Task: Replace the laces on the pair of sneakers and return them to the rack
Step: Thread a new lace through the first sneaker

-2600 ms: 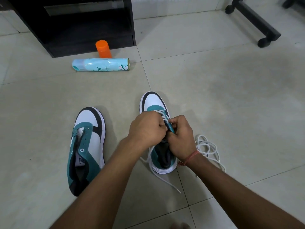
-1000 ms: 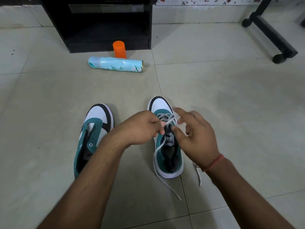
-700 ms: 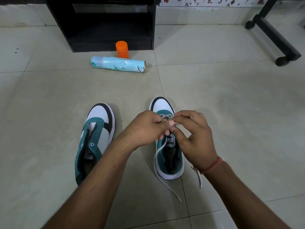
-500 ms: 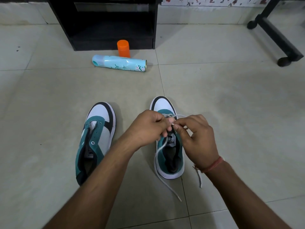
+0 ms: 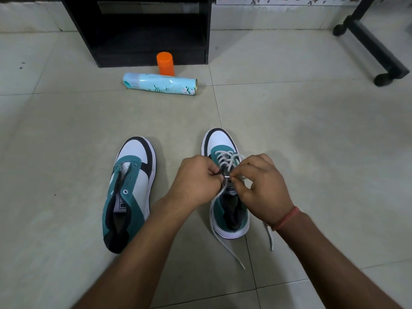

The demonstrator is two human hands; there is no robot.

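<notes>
Fingertips of the left hand [image 5: 196, 180] and right hand [image 5: 262, 186] are pinching the white lace [image 5: 226, 176] over the right-hand sneaker [image 5: 227, 192], whose long axis is running away from the grip; the unlaced sneaker [image 5: 131, 188] is lying left, nearer the left hand

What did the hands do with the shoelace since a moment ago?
The right hand, spread open a second ago, closed in and now pinches the white lace beside the left hand, which kept its grip. The laced sneaker and unlaced sneaker stayed put.
</notes>
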